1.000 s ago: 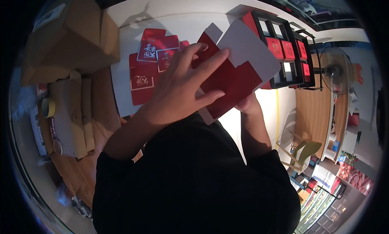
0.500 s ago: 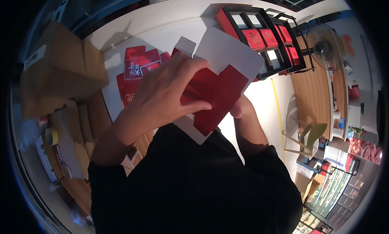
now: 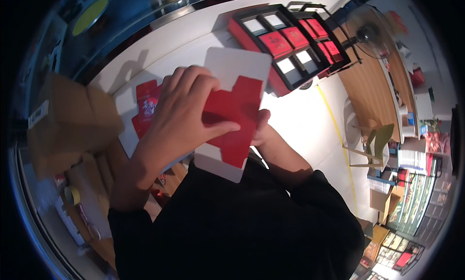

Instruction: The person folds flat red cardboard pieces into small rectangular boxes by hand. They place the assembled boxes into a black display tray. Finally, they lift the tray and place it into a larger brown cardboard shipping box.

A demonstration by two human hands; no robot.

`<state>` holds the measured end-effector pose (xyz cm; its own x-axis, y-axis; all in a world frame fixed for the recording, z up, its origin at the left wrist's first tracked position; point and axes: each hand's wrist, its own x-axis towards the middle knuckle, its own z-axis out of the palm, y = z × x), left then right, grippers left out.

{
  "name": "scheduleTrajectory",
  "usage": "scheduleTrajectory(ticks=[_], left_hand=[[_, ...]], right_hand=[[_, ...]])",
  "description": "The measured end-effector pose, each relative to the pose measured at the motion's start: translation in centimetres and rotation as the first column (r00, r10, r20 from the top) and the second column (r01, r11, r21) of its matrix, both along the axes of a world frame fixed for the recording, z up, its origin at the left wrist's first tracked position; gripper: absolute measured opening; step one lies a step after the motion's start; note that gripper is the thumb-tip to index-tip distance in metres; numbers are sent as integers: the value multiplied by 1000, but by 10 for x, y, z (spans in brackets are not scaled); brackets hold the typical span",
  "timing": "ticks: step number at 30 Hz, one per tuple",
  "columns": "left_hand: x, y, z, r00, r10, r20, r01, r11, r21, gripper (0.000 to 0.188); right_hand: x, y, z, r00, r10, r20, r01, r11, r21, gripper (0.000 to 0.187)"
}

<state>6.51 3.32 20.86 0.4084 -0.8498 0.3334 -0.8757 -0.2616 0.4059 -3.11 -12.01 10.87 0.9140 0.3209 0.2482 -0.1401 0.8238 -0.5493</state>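
A red-and-white carton blank (image 3: 245, 105), partly folded, is held up in front of my chest. White flaps show at its top and bottom, with red panels across the middle. My left hand (image 3: 183, 103) grips it from the left, its thumb lying across the red face and the other fingers curled at the upper edge. From behind the right edge, my right hand (image 3: 262, 129) supports the blank; most of its fingers are hidden. Flat red printed cartons (image 3: 147, 103) lie on the white table beyond my left hand, partly covered by it.
Black-framed red gift boxes (image 3: 237, 34) with compartments, some holding small red boxes, stand at the far right of the table. A large brown cardboard box (image 3: 72, 130) is on the left. Further right are a fan (image 3: 367, 34) and a green chair (image 3: 383, 138).
The blank has turned more upright and shifted left in view, with both hands still on it. The whole view has swung, so the gift boxes appear further left.
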Motion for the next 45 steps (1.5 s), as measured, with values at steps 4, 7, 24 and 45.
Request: scheduleTrajectory(ticks=[4,7,24,45], left_hand=[[-2,-1,4,999,30,-45,-27,996,84,56],[-5,-5,2,982,95,-164,-79,992,101,52],[1,-13,-18,764,-299,-572,37,905,-424,53],[-12,3,-68,544,-264,-797,-170,895,-413,77]], right_hand=[[-7,1,-10,990,12,-138,-6,999,45,94],[-1,0,-9,992,46,-118,-32,993,113,87],[16,16,-31,986,168,4,-158,914,373,61],[-11,-33,44,848,-343,405,513,723,-463,65]])
